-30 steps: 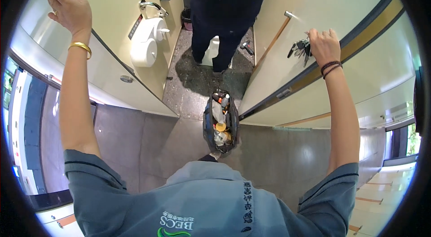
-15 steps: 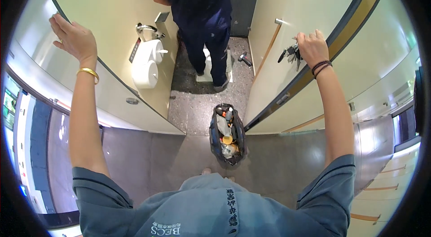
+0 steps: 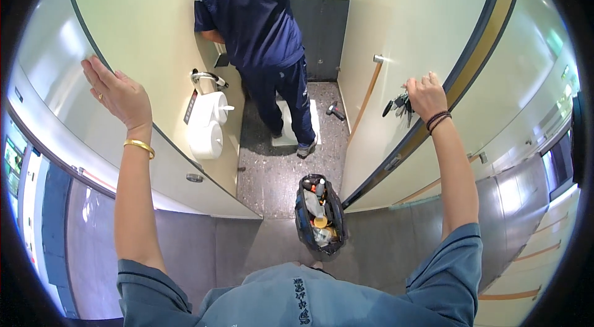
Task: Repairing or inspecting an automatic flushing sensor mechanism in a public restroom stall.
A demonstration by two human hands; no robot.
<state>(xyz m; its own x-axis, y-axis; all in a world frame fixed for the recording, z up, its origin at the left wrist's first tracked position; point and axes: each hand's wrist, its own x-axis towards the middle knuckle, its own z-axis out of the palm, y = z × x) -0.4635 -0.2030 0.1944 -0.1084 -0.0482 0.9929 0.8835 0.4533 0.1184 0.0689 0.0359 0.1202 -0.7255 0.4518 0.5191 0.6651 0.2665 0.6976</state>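
Note:
My left hand (image 3: 122, 93) is open, its fingers together and stretched out, against the edge of the pale cubicle door (image 3: 204, 194) on the left. A gold bangle circles that wrist. On the right, my right hand (image 3: 427, 97) is closed on a bunch of keys (image 3: 402, 106); several keys and a dark fob hang from its fingers. It is at the dark-edged pale panel (image 3: 458, 89), and whether it touches it I cannot tell. Between my arms, a black tool bag (image 3: 299, 219) stands on the floor, packed with bottles and other small items.
A co-worker (image 3: 257, 17) in dark blue stands inside the cubicle over a white squat toilet (image 3: 315, 113), facing away. A dark T-shaped tool (image 3: 335, 110) lies on the speckled floor. White toilet roll holders (image 3: 205, 139) line the left wall; a wooden-coloured grab bar (image 3: 365, 101) runs along the right.
The whole view has tilted up, so the scene sits lower in the picture. The co-worker's upper body has shifted to the left. My right hand still grips the keys.

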